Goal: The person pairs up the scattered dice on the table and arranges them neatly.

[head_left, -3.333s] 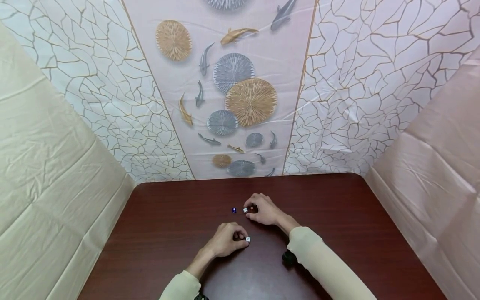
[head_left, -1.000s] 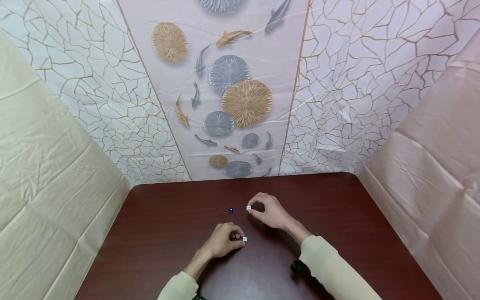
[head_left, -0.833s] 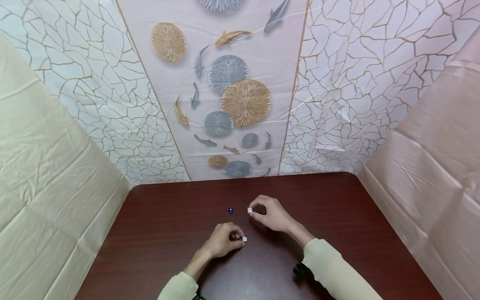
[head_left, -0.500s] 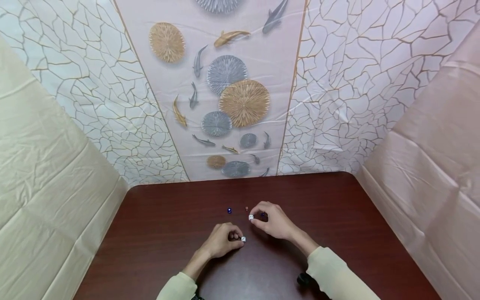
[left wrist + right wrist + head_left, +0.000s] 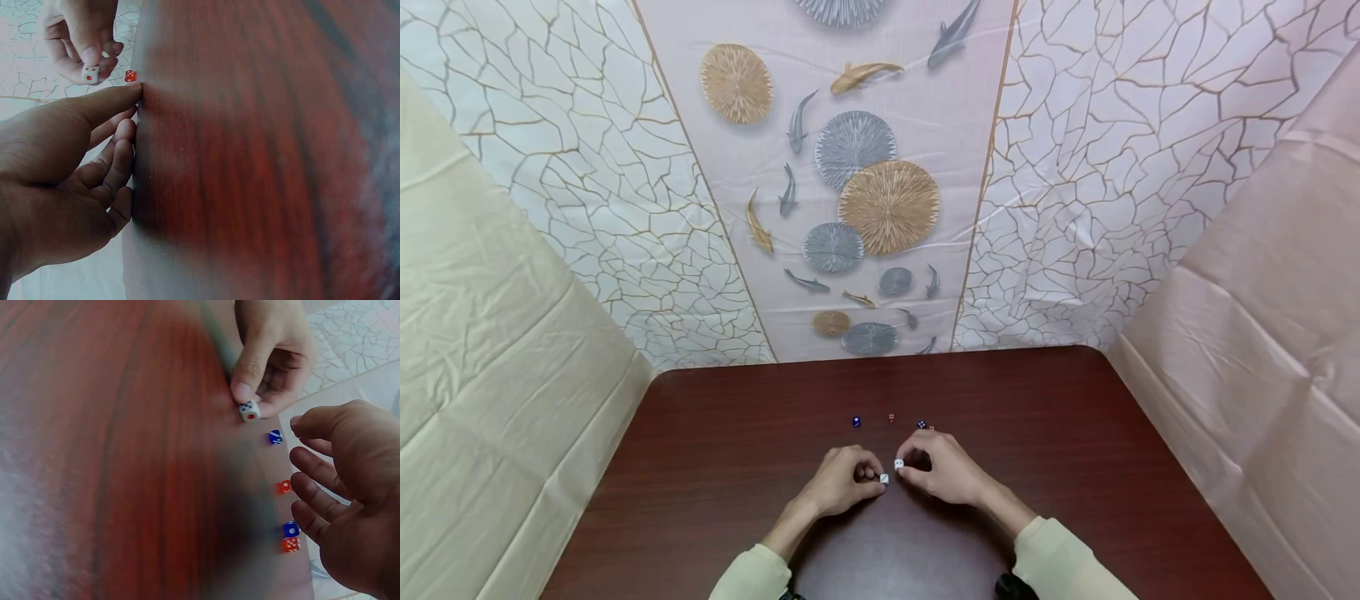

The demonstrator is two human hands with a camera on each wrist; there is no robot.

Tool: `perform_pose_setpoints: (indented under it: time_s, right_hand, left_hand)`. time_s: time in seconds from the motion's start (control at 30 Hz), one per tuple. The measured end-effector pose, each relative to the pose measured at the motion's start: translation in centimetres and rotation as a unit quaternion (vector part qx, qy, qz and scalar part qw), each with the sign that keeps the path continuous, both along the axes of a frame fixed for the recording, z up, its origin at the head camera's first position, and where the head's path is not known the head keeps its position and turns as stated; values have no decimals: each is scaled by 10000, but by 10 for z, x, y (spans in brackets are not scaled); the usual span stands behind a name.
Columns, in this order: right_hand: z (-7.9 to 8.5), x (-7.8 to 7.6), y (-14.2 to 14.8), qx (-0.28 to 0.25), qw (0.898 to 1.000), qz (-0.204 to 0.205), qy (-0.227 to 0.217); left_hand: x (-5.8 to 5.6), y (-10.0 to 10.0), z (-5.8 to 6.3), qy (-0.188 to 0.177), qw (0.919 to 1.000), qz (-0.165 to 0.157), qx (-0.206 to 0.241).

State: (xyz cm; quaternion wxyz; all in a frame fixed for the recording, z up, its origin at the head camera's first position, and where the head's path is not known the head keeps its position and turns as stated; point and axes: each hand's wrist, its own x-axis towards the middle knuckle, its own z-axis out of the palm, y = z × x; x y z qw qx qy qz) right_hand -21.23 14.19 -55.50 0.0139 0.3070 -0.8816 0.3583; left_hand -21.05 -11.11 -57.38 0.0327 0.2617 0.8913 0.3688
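Note:
My left hand (image 5: 842, 481) rests low on the table and pinches a white die (image 5: 884, 479) between thumb and index finger. In the right wrist view this white die (image 5: 249, 411) shows a red pip on one face. Just across from it, my right hand (image 5: 947, 471) pinches a second white die (image 5: 898, 464) at its fingertips. The left wrist view shows that second white die (image 5: 90, 74) raised above the tabletop. A small gap separates the two white dice in the head view.
Beyond the hands, a blue die (image 5: 856, 422) and a red die (image 5: 891, 417) lie apart on the brown table (image 5: 737, 433). Farther right, another blue die (image 5: 921, 425) sits close beside another red die (image 5: 932, 427). Patterned cloth (image 5: 1060, 283) rises behind the table.
My right hand has carried its white die back toward my body, close to the left hand's die. Dice formerly covered by the right hand now show. The left hand has kept its place and grip.

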Motion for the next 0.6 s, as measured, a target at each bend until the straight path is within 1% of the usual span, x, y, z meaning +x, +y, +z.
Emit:
perform_pose_setpoints:
  time_s: [0.1, 0.2, 0.4, 0.6]
  right_hand:
    - [-4, 3, -1, -10, 9999, 58, -136]
    - [-8, 4, -3, 18, 9998, 105, -152]
    - [-16, 5, -4, -20, 9998, 167, -64]
    - [-22, 6, -6, -49, 9999, 114, -16]
  left_hand:
    - [0, 0, 0, -7, 10000, -36, 26]
    - [0, 0, 0, -19, 10000, -40, 31]
    - [0, 0, -1, -18, 10000, -25, 47]
    - [1, 0, 0, -32, 10000, -1, 37]
